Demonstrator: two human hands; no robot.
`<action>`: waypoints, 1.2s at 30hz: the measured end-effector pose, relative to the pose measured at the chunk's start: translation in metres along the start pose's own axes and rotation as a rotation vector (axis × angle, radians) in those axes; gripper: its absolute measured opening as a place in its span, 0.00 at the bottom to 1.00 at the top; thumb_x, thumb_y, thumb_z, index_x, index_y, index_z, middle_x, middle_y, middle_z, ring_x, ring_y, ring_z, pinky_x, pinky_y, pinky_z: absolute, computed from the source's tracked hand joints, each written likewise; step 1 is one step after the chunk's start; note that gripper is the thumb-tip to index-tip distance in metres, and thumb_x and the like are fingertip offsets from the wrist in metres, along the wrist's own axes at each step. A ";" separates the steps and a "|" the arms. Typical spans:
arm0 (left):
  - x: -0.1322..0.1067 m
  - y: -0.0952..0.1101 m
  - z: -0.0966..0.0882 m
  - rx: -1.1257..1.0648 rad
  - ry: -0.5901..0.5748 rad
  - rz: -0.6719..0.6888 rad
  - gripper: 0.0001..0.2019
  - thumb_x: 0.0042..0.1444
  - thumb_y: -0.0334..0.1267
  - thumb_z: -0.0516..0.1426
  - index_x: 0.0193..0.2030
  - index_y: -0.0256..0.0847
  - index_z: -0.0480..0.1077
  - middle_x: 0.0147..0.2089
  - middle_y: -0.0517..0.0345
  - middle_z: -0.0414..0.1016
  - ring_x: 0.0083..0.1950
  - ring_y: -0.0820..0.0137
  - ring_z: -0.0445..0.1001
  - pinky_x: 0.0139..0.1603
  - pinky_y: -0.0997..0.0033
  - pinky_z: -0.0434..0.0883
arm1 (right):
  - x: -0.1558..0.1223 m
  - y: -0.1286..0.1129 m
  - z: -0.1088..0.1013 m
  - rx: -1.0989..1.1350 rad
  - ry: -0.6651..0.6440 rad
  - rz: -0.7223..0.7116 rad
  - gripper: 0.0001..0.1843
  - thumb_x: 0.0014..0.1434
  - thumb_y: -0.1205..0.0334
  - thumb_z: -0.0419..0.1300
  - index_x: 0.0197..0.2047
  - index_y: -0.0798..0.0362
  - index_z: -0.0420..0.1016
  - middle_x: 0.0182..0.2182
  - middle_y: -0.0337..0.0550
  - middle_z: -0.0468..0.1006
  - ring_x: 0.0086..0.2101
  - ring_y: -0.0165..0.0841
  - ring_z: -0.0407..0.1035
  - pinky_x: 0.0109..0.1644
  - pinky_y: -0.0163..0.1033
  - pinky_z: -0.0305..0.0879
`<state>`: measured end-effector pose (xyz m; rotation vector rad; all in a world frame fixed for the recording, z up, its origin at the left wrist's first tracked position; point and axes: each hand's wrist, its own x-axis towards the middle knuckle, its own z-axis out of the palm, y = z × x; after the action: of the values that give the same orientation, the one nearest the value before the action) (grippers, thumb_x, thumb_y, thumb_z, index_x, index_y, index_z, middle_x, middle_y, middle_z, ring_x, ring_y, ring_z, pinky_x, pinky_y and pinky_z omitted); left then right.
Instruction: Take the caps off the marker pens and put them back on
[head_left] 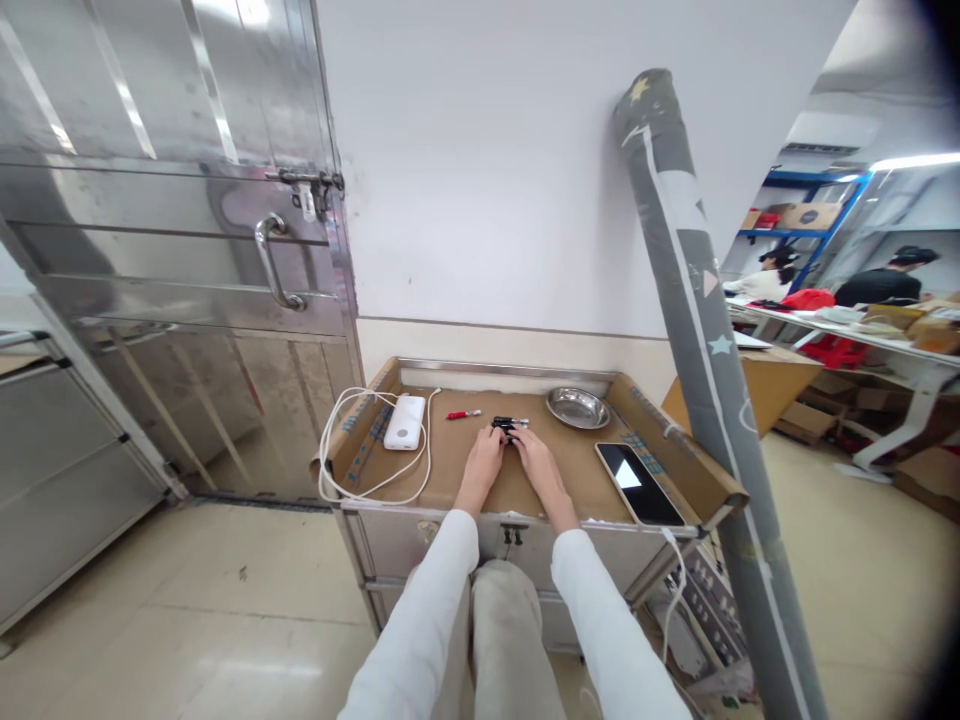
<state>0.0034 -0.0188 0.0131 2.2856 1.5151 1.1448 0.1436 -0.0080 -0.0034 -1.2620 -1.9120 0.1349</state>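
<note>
My left hand and my right hand are side by side over the middle of a cardboard-lined cart top. Between their fingertips lies a small bunch of black pens, partly covered by the fingers. Both hands look closed, the left at the bunch's near left side and the right at its near right side. A single red pen lies apart, just beyond my left hand. To the right, behind my right hand, rests a round metal dish.
A white power bank with a looped white cable lies left on the cart. A smartphone lies at the front right. A long grey patterned roll leans on the wall beside the cart. A metal door stands left; people sit far right.
</note>
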 end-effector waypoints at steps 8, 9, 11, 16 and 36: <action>0.001 -0.001 0.003 0.001 -0.001 -0.079 0.11 0.58 0.23 0.45 0.41 0.39 0.64 0.45 0.50 0.65 0.46 0.68 0.69 0.50 0.65 0.68 | -0.005 -0.003 -0.007 -0.077 0.044 -0.005 0.11 0.57 0.66 0.54 0.43 0.52 0.71 0.43 0.49 0.71 0.46 0.39 0.66 0.52 0.48 0.64; 0.000 -0.001 0.003 0.015 0.006 -0.072 0.11 0.58 0.23 0.45 0.41 0.39 0.64 0.45 0.50 0.65 0.46 0.68 0.69 0.50 0.64 0.68 | -0.005 -0.003 -0.007 -0.097 0.048 0.005 0.09 0.57 0.66 0.54 0.41 0.52 0.72 0.41 0.49 0.70 0.44 0.39 0.66 0.51 0.48 0.65; -0.002 -0.001 0.002 0.042 0.021 -0.064 0.11 0.59 0.23 0.45 0.42 0.38 0.63 0.46 0.50 0.64 0.46 0.67 0.69 0.50 0.64 0.67 | -0.005 -0.003 -0.007 -0.115 0.041 0.015 0.06 0.57 0.65 0.54 0.37 0.52 0.72 0.37 0.48 0.70 0.41 0.40 0.66 0.49 0.48 0.65; -0.005 0.000 0.002 0.093 -0.002 -0.033 0.11 0.58 0.23 0.45 0.41 0.38 0.63 0.44 0.49 0.65 0.47 0.66 0.68 0.50 0.63 0.67 | -0.004 -0.002 -0.004 -0.026 0.028 -0.002 0.07 0.58 0.66 0.52 0.34 0.51 0.72 0.35 0.45 0.71 0.39 0.37 0.67 0.47 0.45 0.65; -0.004 0.004 -0.002 0.244 0.051 -0.027 0.07 0.61 0.28 0.46 0.37 0.37 0.64 0.39 0.49 0.68 0.43 0.64 0.68 0.47 0.61 0.66 | -0.007 -0.008 -0.011 -0.187 0.039 0.058 0.15 0.57 0.72 0.45 0.33 0.52 0.72 0.34 0.45 0.71 0.38 0.36 0.65 0.46 0.40 0.61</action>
<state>0.0043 -0.0246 0.0142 2.3943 1.7882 1.0710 0.1463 -0.0212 0.0035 -1.4335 -1.8895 -0.0395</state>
